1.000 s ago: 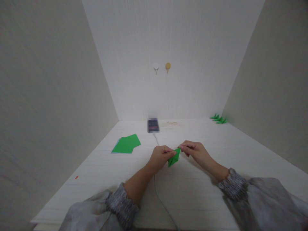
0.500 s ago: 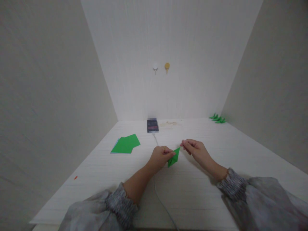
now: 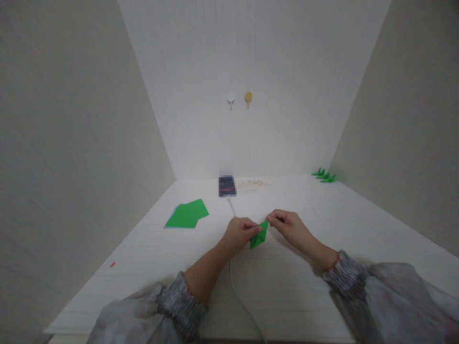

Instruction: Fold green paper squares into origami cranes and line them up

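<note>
A small piece of folded green paper (image 3: 259, 237) is pinched between the thumb and fingers of my left hand (image 3: 241, 236), above the middle of the table. My right hand (image 3: 289, 224) has its thumb and forefinger closed on the paper's upper right tip. The lower part of the folded paper hangs free, with creases showing. Part of its left side is hidden behind my left thumb and fingers.
Green paper sheets (image 3: 186, 215) lie at the left. Several folded green paper figures (image 3: 324, 176) stand at the back right corner. A blurred dark device (image 3: 227, 186) with a white cable (image 3: 238, 296) sits near the back wall. A small red mark (image 3: 112, 264) shows at the left.
My right hand has moved slightly left and closed its fingertips on the tip of the folded paper. My left hand holds the paper in about the same place.
</note>
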Demonstrator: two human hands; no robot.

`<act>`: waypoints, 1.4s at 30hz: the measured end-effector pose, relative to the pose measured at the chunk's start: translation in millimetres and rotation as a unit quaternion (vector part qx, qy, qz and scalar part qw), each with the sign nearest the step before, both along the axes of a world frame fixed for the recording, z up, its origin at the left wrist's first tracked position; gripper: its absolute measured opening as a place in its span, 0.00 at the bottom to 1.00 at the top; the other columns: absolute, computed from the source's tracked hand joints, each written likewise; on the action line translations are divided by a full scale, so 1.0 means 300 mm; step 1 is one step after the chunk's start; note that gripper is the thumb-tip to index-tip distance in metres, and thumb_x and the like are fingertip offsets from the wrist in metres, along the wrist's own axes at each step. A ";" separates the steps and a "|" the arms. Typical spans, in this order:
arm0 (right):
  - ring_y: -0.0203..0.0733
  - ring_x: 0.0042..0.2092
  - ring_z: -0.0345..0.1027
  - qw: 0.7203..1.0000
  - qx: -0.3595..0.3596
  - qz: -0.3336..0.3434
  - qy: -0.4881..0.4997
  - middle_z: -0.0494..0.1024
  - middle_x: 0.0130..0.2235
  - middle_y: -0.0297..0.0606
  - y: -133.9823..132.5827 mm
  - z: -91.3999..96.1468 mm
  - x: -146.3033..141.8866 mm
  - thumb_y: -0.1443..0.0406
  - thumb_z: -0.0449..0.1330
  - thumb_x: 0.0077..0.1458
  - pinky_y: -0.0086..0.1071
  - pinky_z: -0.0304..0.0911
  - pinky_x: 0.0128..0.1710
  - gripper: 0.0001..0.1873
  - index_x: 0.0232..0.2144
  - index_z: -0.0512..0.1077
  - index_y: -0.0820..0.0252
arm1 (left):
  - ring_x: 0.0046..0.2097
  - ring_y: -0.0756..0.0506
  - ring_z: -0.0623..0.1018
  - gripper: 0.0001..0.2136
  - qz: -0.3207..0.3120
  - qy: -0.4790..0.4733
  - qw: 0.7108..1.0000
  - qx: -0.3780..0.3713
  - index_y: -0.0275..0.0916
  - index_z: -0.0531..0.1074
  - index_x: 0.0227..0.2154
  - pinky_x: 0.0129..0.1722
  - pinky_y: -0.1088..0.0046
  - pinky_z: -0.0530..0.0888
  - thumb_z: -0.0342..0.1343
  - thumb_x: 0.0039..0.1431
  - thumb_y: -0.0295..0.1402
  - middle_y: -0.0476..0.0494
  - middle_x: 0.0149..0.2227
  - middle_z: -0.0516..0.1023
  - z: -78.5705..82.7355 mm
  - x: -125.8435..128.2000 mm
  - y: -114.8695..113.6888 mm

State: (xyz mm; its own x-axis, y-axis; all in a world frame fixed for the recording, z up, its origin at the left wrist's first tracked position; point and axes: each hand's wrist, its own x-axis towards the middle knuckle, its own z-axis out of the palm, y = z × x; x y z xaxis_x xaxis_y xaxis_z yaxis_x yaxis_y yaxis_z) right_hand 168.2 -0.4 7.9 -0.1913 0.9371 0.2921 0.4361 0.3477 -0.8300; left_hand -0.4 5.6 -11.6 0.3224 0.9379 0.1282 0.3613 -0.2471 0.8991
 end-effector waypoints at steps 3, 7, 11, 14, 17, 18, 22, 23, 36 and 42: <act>0.34 0.24 0.57 1.000 0.028 -0.005 -0.012 0.64 0.20 0.31 0.008 -0.014 0.004 0.60 0.52 0.48 0.27 0.54 0.25 0.13 0.19 0.65 0.61 | 0.22 0.53 0.66 0.12 -0.014 -0.015 1.000 -0.020 0.33 0.72 0.20 0.23 0.78 0.62 0.53 0.45 0.38 0.50 0.18 0.69 0.006 0.002 -0.004; 0.34 0.24 0.57 0.999 0.033 0.003 -0.002 0.62 0.19 0.30 0.010 -0.010 0.006 0.59 0.50 0.50 0.26 0.53 0.24 0.13 0.20 0.65 0.61 | 0.23 0.52 0.66 0.11 -0.018 -0.050 0.998 -0.042 0.33 0.73 0.21 0.24 0.78 0.62 0.54 0.44 0.38 0.49 0.19 0.70 0.004 0.000 -0.006; 0.33 0.22 0.54 1.000 0.008 0.015 0.009 0.60 0.17 0.29 0.005 0.004 0.005 0.58 0.49 0.51 0.26 0.50 0.22 0.16 0.20 0.66 0.61 | 0.23 0.52 0.66 0.12 -0.026 -0.053 0.997 -0.042 0.32 0.73 0.21 0.25 0.77 0.62 0.54 0.44 0.38 0.49 0.19 0.69 -0.005 -0.002 -0.003; 0.32 0.22 0.54 0.999 -0.014 0.030 -0.004 0.62 0.18 0.30 0.006 -0.003 0.003 0.58 0.53 0.48 0.26 0.49 0.22 0.14 0.19 0.67 0.62 | 0.23 0.53 0.65 0.12 -0.019 -0.051 0.997 -0.046 0.32 0.73 0.21 0.24 0.77 0.62 0.54 0.43 0.38 0.50 0.19 0.69 -0.001 0.000 -0.005; 0.30 0.21 0.52 0.998 -0.044 0.040 0.000 0.61 0.17 0.29 0.006 -0.012 0.002 0.59 0.55 0.45 0.25 0.47 0.20 0.13 0.18 0.67 0.63 | 0.22 0.53 0.64 0.11 -0.008 -0.045 0.998 -0.053 0.32 0.73 0.20 0.23 0.77 0.61 0.55 0.42 0.38 0.50 0.18 0.68 0.008 0.003 -0.009; 0.30 0.20 0.50 0.997 -0.057 0.042 0.010 0.60 0.16 0.28 0.005 -0.013 0.002 0.60 0.55 0.45 0.25 0.46 0.20 0.12 0.18 0.67 0.63 | 0.22 0.53 0.64 0.11 -0.005 -0.043 0.998 -0.055 0.32 0.73 0.20 0.22 0.77 0.60 0.55 0.42 0.38 0.50 0.17 0.67 0.009 0.004 -0.009; 0.28 0.18 0.48 0.991 -0.103 0.052 0.068 0.58 0.14 0.27 -0.004 -0.001 0.000 0.61 0.56 0.44 0.25 0.44 0.18 0.11 0.18 0.69 0.64 | 0.21 0.54 0.62 0.11 -0.006 -0.047 0.997 -0.057 0.33 0.72 0.19 0.21 0.78 0.58 0.56 0.41 0.37 0.51 0.16 0.65 0.003 0.000 -0.004; 0.29 0.18 0.49 0.989 -0.108 0.058 0.084 0.59 0.14 0.27 -0.005 0.002 -0.001 0.61 0.57 0.43 0.25 0.46 0.18 0.11 0.19 0.70 0.64 | 0.21 0.54 0.61 0.11 -0.008 -0.053 0.997 -0.060 0.33 0.72 0.19 0.21 0.78 0.58 0.56 0.41 0.38 0.52 0.16 0.65 0.001 -0.002 -0.004; 0.29 0.20 0.56 0.972 -0.126 0.136 0.142 0.66 0.16 0.29 0.008 -0.010 0.016 0.62 0.60 0.43 0.26 0.53 0.22 0.09 0.23 0.71 0.64 | 0.20 0.54 0.63 0.12 -0.082 -0.126 0.974 -0.168 0.31 0.73 0.22 0.21 0.78 0.58 0.59 0.38 0.38 0.49 0.17 0.69 0.016 -0.020 -0.031; 0.29 0.18 0.56 0.983 -0.104 0.075 0.135 0.65 0.16 0.28 0.001 -0.005 0.000 0.63 0.61 0.40 0.25 0.52 0.19 0.10 0.27 0.70 0.64 | 0.21 0.53 0.67 0.11 -0.075 -0.108 0.978 -0.163 0.32 0.74 0.26 0.24 0.77 0.63 0.60 0.36 0.32 0.48 0.20 0.72 -0.008 -0.007 -0.013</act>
State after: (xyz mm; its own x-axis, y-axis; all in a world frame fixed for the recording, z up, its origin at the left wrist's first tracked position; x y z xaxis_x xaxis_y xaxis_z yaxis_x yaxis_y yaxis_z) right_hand 168.2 -0.2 6.4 -0.2731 0.9491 0.1570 0.1480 0.2027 -0.9680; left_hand -2.4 1.6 -13.9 0.4573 0.8848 -0.0891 0.1368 0.0290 0.9902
